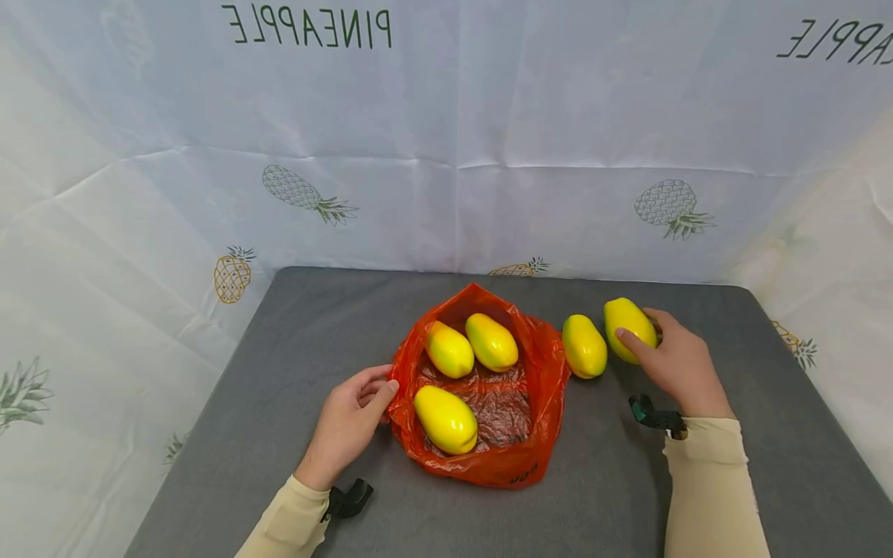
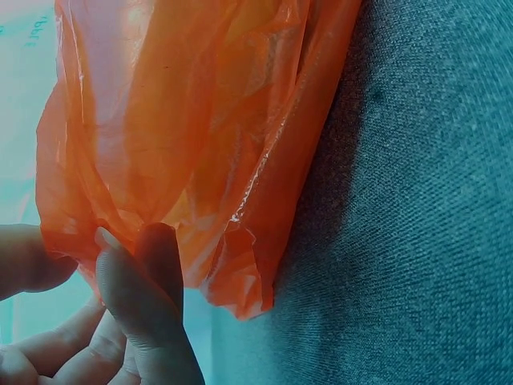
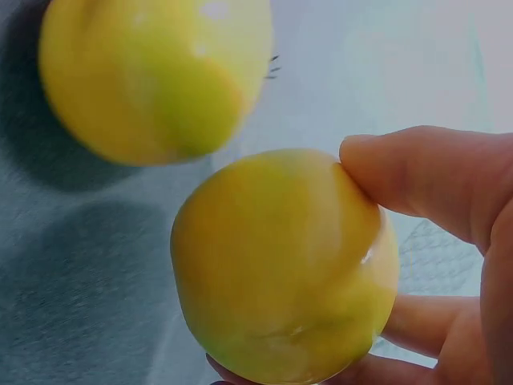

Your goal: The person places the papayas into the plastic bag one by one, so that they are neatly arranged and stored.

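A red plastic bag (image 1: 551, 372) stands with its mouth wide on the grey table, and its side fills much of the left wrist view. Inside lie three glossy yellow papayas (image 1: 446, 420), two at the back and one at the front left. My left hand (image 1: 352, 418) pinches the bag's left rim between thumb and fingers. To the right of the bag, my right hand (image 1: 680, 360) grips another papaya (image 3: 280, 265), thumb on one side and fingers around the other. One more papaya (image 1: 584, 346) lies between that fruit and the bag's right edge.
A grey cloth covers the table (image 1: 279, 341). Behind it hangs a white curtain (image 1: 446, 217) printed with pineapples and mirrored lettering, which also rises along both sides. Each wrist wears a black camera mount (image 1: 349, 498).
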